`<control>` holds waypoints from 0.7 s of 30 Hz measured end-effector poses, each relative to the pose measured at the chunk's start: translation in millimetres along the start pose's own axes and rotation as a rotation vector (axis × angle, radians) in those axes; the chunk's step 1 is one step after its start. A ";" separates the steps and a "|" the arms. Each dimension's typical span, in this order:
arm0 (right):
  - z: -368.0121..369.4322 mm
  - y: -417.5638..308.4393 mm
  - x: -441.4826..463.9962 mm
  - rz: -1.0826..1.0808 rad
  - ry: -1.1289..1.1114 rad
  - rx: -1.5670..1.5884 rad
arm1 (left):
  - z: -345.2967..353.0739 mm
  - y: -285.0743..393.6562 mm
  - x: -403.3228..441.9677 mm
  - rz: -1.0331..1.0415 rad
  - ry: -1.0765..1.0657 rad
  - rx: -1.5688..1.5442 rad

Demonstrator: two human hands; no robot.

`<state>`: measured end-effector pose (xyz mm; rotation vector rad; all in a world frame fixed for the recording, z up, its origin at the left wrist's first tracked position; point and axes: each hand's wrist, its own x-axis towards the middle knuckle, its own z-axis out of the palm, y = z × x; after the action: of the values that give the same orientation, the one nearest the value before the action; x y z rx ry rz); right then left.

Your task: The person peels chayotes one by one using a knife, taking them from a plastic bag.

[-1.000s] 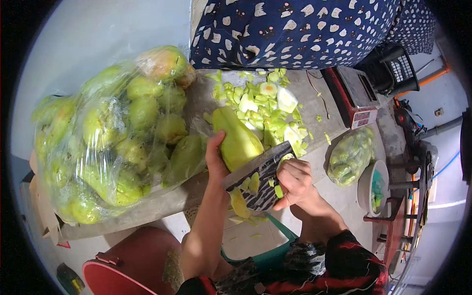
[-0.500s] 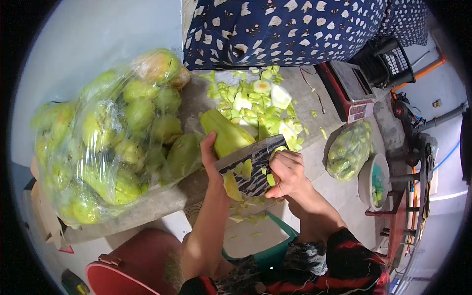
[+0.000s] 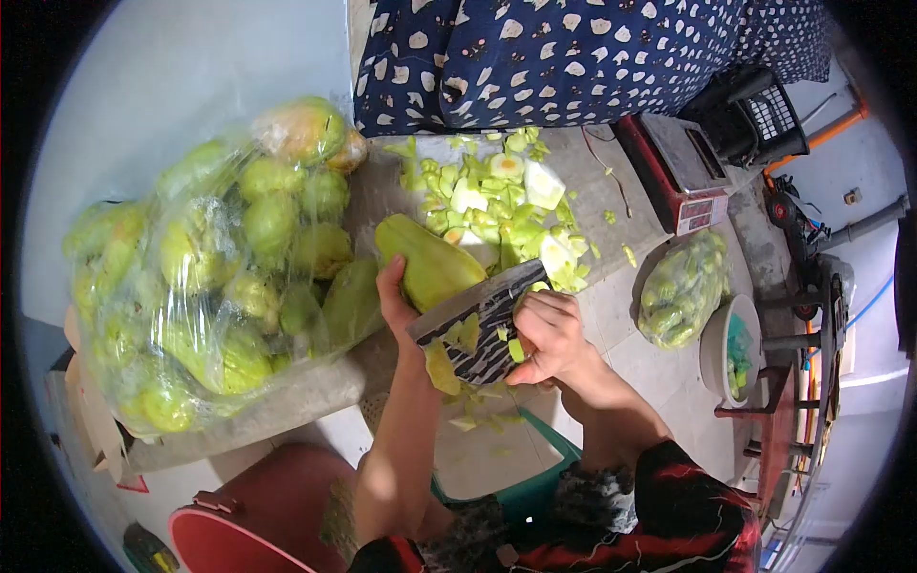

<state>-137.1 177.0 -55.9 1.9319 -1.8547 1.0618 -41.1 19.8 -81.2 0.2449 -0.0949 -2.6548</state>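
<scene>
My left hand [image 3: 394, 298] is closed around the lower side of a large green papaya [image 3: 427, 265], which is tilted, with pale peeled skin. In my right hand [image 3: 548, 334] is a broad-bladed knife [image 3: 478, 329] with a dark striped blade; its handle is hidden by my fingers. The knife's metal edge lies against the near end of the papaya. Strips of green peel [image 3: 440, 368] cling to the blade. Just beyond my hands, a heap of peel scraps and pale cut pieces [image 3: 487, 201] lies on the grey slab [image 3: 611, 250].
A big clear plastic bag of green papayas [image 3: 239, 248] stands at the left. On the right are a red scale [image 3: 673, 177], a filled plastic bag [image 3: 683, 291] and a white bucket [image 3: 731, 349]. Below are a red bucket [image 3: 263, 511] and a green-edged tub [image 3: 549, 449].
Both hands, the papaya and the knife have shifted slightly to the left. The papaya is turned a little, showing more of its side. The grip of each hand stays the same.
</scene>
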 end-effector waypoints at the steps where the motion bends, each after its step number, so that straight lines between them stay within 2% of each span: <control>1: 1.2 1.9 0.7 -0.004 0.005 -0.003 | 4.2 1.1 0.3 0.003 0.048 0.040; 2: 3.0 3.9 1.1 -0.006 0.006 0.001 | 6.8 1.9 0.6 0.008 0.097 0.079; 6: 10.6 4.8 1.5 0.000 0.036 0.049 | 9.1 5.2 -0.5 0.012 0.053 0.057; 10: 18.2 5.9 7.6 -0.014 0.012 0.073 | 13.6 16.4 -3.8 0.037 0.077 0.190; 12: 19.6 7.4 11.3 -0.039 0.019 0.073 | 1.8 22.5 -0.2 -0.039 -0.110 -0.008; 13: 20.4 8.4 14.2 -0.055 0.020 0.067 | -0.1 24.2 -0.2 -0.032 -0.114 -0.001; 15: 19.7 6.7 20.4 -0.058 0.020 0.090 | 0.6 26.0 -0.8 0.045 -0.066 0.092; 19: 17.8 0.7 23.9 -0.067 -0.001 0.112 | 13.7 28.4 -7.8 0.054 -0.077 0.074; 21: 13.9 -5.3 28.6 -0.109 -0.023 0.113 | 24.5 28.2 -10.9 0.125 0.142 0.300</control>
<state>-130.0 147.3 -45.4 2.0903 -1.7126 1.1363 -23.5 0.4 -52.4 0.5071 -0.4487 -2.4826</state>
